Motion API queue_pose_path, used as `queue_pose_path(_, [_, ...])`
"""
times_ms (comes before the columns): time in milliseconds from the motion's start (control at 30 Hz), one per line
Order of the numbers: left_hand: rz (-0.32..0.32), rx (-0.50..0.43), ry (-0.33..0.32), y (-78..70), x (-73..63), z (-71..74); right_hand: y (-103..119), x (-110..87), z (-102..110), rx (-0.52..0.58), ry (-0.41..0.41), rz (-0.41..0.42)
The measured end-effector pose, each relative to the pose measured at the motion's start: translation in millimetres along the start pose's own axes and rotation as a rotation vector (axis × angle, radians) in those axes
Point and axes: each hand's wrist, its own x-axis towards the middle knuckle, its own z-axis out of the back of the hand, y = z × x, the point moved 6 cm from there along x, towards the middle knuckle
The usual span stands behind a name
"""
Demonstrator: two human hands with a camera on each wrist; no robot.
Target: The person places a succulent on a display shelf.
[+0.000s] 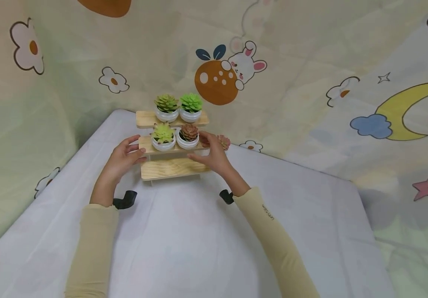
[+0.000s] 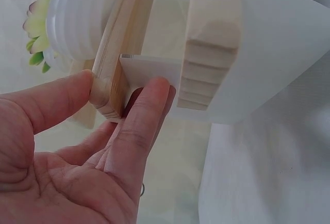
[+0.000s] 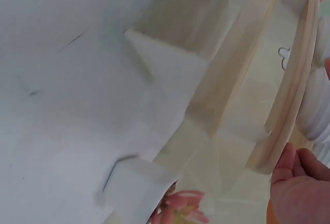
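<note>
A three-tier wooden plant stand (image 1: 174, 169) with translucent supports stands at the back of the table. On its top tier sit an olive-green succulent (image 1: 167, 103) and a bright green succulent (image 1: 191, 103), both in white pots. The middle tier bears a yellow-green succulent (image 1: 163, 133) and a brownish-red succulent (image 1: 189, 132), while the lowest tier is bare. My left hand (image 1: 123, 156) pinches the middle tier's left end, thumb against its edge and fingers beneath. At that tier's right end, my right hand (image 1: 215, 157) holds the board, partly hidden in the right wrist view.
A pink succulent (image 1: 224, 142) stands behind my right hand; its white pot (image 3: 136, 185) shows in the right wrist view. White cloth (image 1: 184, 231) covers the table. A patterned curtain (image 1: 292, 82) hangs close behind the stand. Black devices (image 1: 125, 200) sit at both wrists.
</note>
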Motion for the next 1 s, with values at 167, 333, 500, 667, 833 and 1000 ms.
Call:
queue_pose_path(167, [0.006, -0.001, -0.004, 1.0, 0.2, 2.0, -5, -4.5, 10, 0.072, -0.034, 0.046])
queue_pose_path(333, [-0.001, -0.002, -0.001, 1.3, -1.2, 1.7, -13, -11.3, 26, 0.217, -0.096, 0.077])
queue_pose_path(500, [-0.014, -0.001, 0.002, -1.8, -3.2, 0.0, -31, -17.5, 47, 0.21, -0.211, 0.034])
queue_pose_path(667, [-0.007, 0.002, -0.004, -1.8, -4.1, 1.4, -61, -18.7, 55, 0.216, -0.322, -0.142])
queue_pose_path(833, [0.0, -0.001, -0.008, -0.7, -3.5, 3.2, -92, -15.6, 44, 0.234, -0.324, -0.389])
queue_pose_path(1000, [-0.009, -0.025, -0.002, -0.4, -2.0, 1.6, -109, -9.7, 34, 0.243, -0.336, -0.503])
